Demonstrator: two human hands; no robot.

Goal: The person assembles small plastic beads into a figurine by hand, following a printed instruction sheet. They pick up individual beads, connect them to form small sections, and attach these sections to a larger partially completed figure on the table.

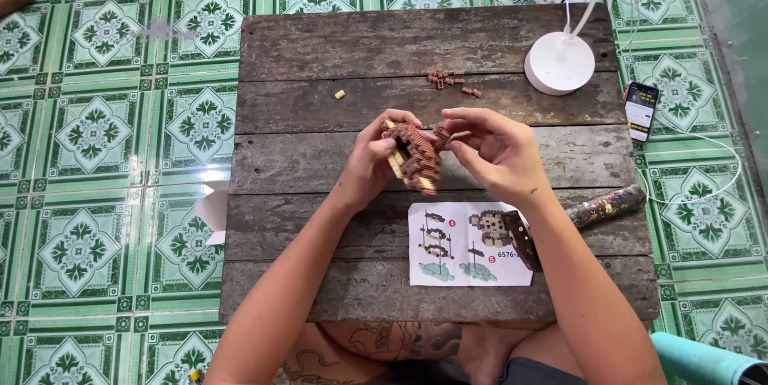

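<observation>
A small brown-and-tan brick model (414, 157), partly built and tilted, is held above the instruction sheet (468, 254), well clear of the loose brown bricks (450, 80) beyond it.

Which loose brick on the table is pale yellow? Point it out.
The lone small brick left of the hands; the other loose bricks, clustered near the white lamp base, are reddish brown.

Two hands, the left hand (370, 162) and the right hand (496, 151), meet over one wooden table (320, 57), sharing one brown brick model (414, 157). On that table: one instruction sheet (448, 261), one white lamp base (560, 62), one lone tan brick (339, 94), and one small cluster of brown bricks (452, 81), too tiny to count. Just off the table's right edge lies one phone (641, 110).
</observation>
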